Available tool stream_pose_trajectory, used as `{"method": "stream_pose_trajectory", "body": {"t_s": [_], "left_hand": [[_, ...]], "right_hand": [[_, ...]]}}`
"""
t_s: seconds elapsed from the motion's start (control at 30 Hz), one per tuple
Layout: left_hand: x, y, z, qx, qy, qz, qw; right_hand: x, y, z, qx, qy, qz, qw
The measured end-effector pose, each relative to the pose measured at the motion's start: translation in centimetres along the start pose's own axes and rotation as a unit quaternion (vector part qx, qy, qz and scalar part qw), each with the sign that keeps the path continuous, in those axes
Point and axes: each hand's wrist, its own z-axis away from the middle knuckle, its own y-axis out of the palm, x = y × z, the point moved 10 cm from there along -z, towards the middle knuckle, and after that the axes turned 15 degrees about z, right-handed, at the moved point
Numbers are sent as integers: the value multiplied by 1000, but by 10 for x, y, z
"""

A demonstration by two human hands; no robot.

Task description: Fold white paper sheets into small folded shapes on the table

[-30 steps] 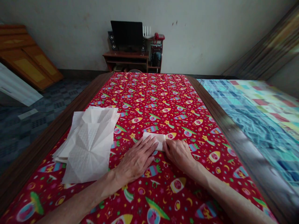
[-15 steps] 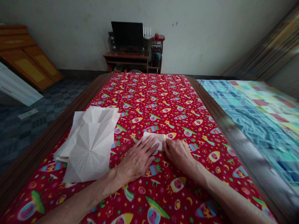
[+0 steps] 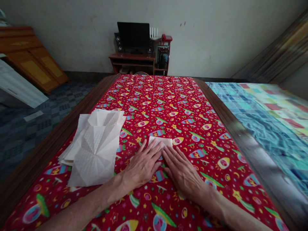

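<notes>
A small folded piece of white paper [image 3: 166, 140] lies flat on the red patterned cloth [image 3: 154, 112], its near part covered by fingers. My left hand [image 3: 145, 163] rests flat with fingers spread, fingertips on the paper's left side. On the paper's right side lie the fingertips of my right hand [image 3: 181, 170], stretched out flat and palm down. Left of my left hand is a stack of creased white sheets [image 3: 96, 154], the top one marked with fold lines that meet at its middle.
Dark wooden edges [image 3: 223, 118] border the cloth on both sides. To the right is a bed with a checked blue cover [image 3: 250, 125]. Beyond the far end stands a desk [image 3: 132, 57] with a black monitor [image 3: 133, 34] and a red telephone [image 3: 166, 38]. A wooden cabinet [image 3: 36, 61] is at the left.
My right hand has opened from curled fingers at the paper's right edge to flat fingers over its right part. My left hand stays on the paper. The view has shifted slightly.
</notes>
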Motion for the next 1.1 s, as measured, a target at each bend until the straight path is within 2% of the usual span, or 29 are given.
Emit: {"method": "stream_pose_trajectory", "body": {"t_s": [0.1, 0.23, 0.43, 0.6, 0.73, 0.93, 1.1], "left_hand": [[2, 1, 3, 12, 2, -13, 1000], [9, -2, 12, 19, 6, -27, 999], [12, -8, 20, -7, -3, -39, 999], [2, -1, 0, -4, 26, -32, 999], [10, -1, -10, -3, 10, -35, 999], [25, -9, 2, -2, -26, -51, 998], [8, -5, 12, 12, 8, -48, 999]], "right_hand": [[1, 14, 9, 60, -18, -16, 998], [-8, 18, 22, 86, -26, -15, 996], [-11, 9, 19, 47, -12, -10, 999], [-8, 15, -2, 24, -13, -17, 999], [-16, 26, -10, 35, -10, -8, 999], [-27, 21, -3, 18, 4, 27, 999], [-12, 13, 1, 21, -31, 14, 999]]}}
